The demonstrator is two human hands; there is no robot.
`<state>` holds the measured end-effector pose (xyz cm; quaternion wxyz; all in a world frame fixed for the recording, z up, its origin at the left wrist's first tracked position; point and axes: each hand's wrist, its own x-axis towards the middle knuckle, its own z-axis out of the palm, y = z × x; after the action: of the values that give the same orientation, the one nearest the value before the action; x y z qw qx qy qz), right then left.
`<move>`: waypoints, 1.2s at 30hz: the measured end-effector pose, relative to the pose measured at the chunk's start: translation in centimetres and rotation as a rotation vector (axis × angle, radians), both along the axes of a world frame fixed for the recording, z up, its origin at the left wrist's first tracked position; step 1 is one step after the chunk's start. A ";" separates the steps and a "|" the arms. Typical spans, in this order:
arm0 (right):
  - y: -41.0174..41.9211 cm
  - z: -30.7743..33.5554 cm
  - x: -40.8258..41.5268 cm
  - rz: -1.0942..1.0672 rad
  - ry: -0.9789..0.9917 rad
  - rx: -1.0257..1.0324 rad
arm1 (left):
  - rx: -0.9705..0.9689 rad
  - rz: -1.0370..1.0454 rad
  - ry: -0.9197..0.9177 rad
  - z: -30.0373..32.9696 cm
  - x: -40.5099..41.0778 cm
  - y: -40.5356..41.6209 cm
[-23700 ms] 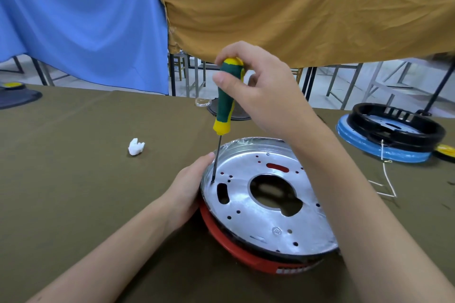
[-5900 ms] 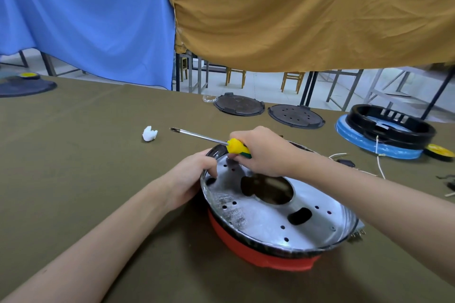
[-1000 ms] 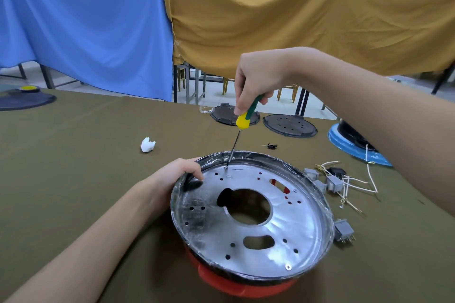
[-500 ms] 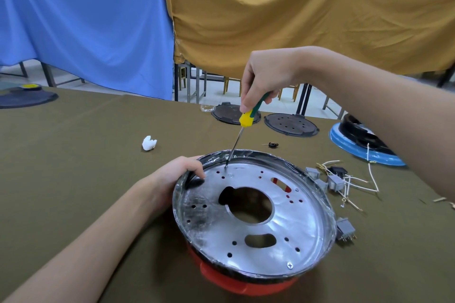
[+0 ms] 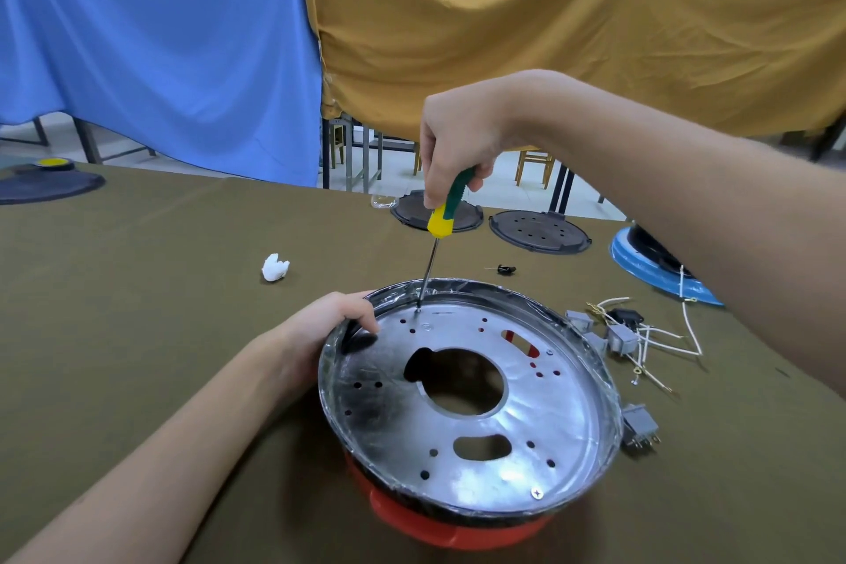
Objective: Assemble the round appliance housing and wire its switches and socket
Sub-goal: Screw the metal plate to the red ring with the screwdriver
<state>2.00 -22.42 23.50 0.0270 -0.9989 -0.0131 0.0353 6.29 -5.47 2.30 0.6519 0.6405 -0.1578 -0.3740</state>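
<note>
Head view: housing [image 5: 467,398] between hands.

A right hand [image 5: 458,142] grips a green-and-yellow-handled screwdriver [image 5: 441,220] nearly upright, its tip on the far edge of a round silver metal plate [image 5: 471,398] seated in a red circular housing [image 5: 439,531]. The left hand [image 5: 320,330] holds the plate's left rim. Grey switches with white wires [image 5: 631,339] lie just right, on an olive-green tablecloth [image 5: 137,311].
</note>
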 end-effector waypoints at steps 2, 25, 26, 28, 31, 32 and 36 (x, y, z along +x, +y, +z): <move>0.3 0.0 -0.1 0.001 -0.019 -0.043 | 0.002 0.006 0.000 0.0 0.0 -0.1; 0.1 -2.4 -1.4 0.105 -0.275 0.245 | 0.044 0.081 -0.003 -1.0 0.6 0.4; -0.1 -2.3 -1.5 0.109 -0.273 0.271 | 0.067 0.130 0.030 -0.8 0.3 0.6; -0.4 -2.7 -1.6 0.102 -0.356 0.229 | 0.098 0.060 -0.004 0.0 0.0 -0.1; -0.6 -3.3 -1.3 -0.018 -0.524 -0.021 | 0.014 0.004 0.032 0.0 -0.1 0.3; -0.6 -3.4 -1.3 -0.052 -0.551 -0.067 | 0.003 -0.016 0.035 -0.2 -0.1 0.3; -0.6 -2.6 -1.5 -0.001 -0.366 0.042 | 0.007 0.061 -0.015 0.2 -0.2 -0.4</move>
<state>0.49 -22.99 20.88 0.0451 -0.9879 -0.0178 -0.1473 6.11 -5.84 2.52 0.6594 0.6501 -0.1418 -0.3498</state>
